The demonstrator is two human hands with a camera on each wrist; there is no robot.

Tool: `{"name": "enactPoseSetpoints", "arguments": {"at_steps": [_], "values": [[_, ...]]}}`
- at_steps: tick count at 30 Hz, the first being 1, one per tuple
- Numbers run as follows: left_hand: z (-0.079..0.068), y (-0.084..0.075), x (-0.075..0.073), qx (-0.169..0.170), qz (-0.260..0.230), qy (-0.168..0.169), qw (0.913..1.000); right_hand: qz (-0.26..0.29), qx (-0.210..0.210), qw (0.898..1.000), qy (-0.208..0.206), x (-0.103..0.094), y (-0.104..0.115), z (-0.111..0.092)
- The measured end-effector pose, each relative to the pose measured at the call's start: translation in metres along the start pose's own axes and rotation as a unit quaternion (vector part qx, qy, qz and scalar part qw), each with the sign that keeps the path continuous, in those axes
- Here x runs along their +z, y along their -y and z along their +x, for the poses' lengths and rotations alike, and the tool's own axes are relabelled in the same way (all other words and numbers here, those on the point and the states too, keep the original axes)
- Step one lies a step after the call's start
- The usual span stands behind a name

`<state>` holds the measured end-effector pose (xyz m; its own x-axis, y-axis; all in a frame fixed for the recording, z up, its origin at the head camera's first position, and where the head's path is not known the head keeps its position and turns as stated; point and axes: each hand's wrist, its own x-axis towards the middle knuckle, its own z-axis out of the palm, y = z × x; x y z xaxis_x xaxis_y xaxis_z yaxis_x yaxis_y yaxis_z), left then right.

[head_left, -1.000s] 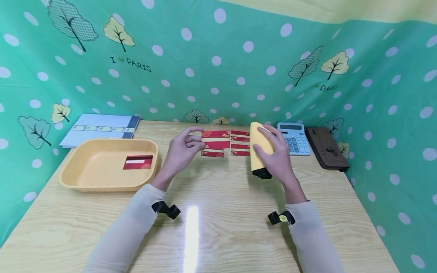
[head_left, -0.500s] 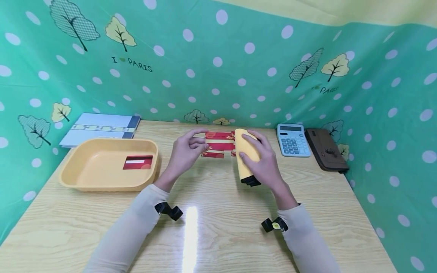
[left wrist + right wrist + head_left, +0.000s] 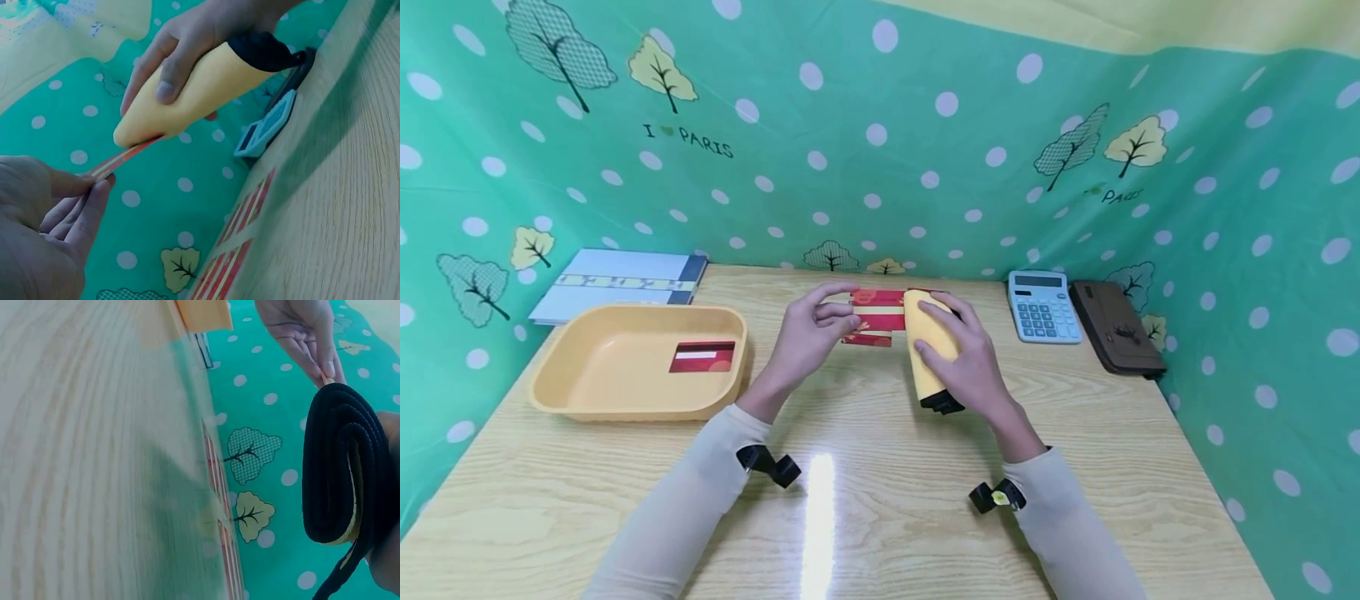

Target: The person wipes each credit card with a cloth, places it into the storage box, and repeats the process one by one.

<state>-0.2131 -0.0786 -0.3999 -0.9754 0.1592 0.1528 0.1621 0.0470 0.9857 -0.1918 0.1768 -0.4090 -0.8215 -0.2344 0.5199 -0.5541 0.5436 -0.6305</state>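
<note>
My left hand [image 3: 805,337] pinches a red card [image 3: 880,298] with a pale stripe by its left edge, held up off the table. My right hand [image 3: 968,358] grips a folded yellow cloth [image 3: 927,350] with black edging. In the left wrist view the cloth [image 3: 187,103] touches the card [image 3: 119,160] and covers its far end. Below, several other red cards [image 3: 234,265] lie in rows on the table, partly hidden by the hands, held card and cloth in the head view. One more red card [image 3: 702,357] lies in a yellow tray [image 3: 617,371].
The tray stands at the left, with a blue-and-white folder [image 3: 625,279] behind it. At the back right are a light blue calculator [image 3: 1045,308] and a brown wallet-like case [image 3: 1118,327]. A green patterned curtain [image 3: 880,167] closes off the back and sides of the wooden table [image 3: 880,500].
My right hand has moved left with the cloth, from beside the calculator onto the card. The left hand has shifted slightly right, still pinching the card.
</note>
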Motion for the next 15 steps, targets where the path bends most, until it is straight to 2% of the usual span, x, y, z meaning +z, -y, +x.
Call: {"name": "enactPoseSetpoints", "arguments": {"at_steps": [7,15], "values": [[-0.002,0.000,0.004,-0.009,-0.030,0.015,0.9994,0.000,-0.001,1.000,0.006,0.005,0.005,-0.001],[-0.005,0.002,0.011,-0.018,-0.036,0.038,0.9985,0.007,-0.011,1.000,0.011,0.011,0.011,-0.005]]}}
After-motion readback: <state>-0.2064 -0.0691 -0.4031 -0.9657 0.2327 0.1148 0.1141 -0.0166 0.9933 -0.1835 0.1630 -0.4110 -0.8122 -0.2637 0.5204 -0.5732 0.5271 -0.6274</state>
